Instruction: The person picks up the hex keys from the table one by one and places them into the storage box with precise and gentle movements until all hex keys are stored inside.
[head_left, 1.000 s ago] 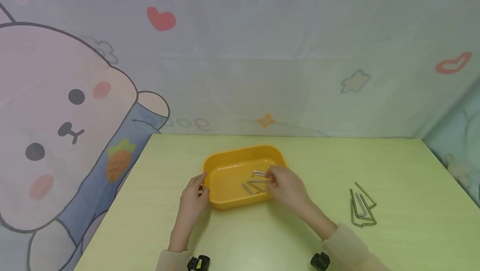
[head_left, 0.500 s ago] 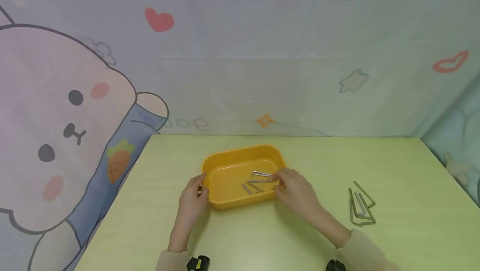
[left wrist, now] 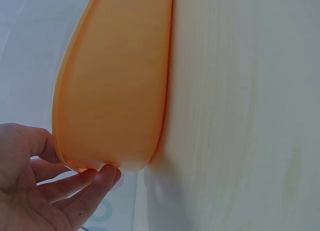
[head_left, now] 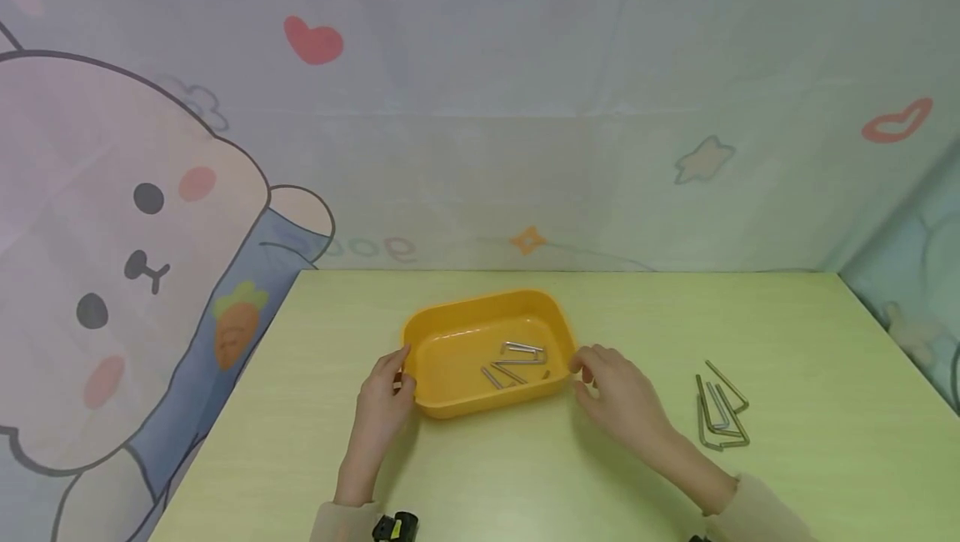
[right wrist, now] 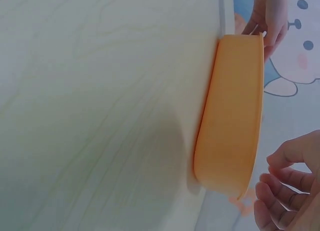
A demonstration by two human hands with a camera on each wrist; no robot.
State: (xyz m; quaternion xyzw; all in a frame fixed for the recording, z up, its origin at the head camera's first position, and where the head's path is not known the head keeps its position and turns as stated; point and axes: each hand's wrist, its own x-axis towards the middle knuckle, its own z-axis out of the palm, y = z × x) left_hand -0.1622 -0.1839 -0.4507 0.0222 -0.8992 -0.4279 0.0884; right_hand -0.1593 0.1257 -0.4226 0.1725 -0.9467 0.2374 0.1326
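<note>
Your left hand [head_left: 384, 400], relaxed, rests against the yellow tray [head_left: 487, 405] on the counter [head_left: 480, 475]; your right hand [head_left: 626, 398], loosely bent, holds nothing beside its right end. Knocking that end could slide the metal keys [head_left: 517, 362] inside.

The left hand [head_left: 384, 396] holds the tray [head_left: 450, 358] at its left; the right hand [head_left: 622, 400] is beside its right; hex keys [head_left: 519, 362] lie inside, more keys [head_left: 732, 414] right of it.
</note>
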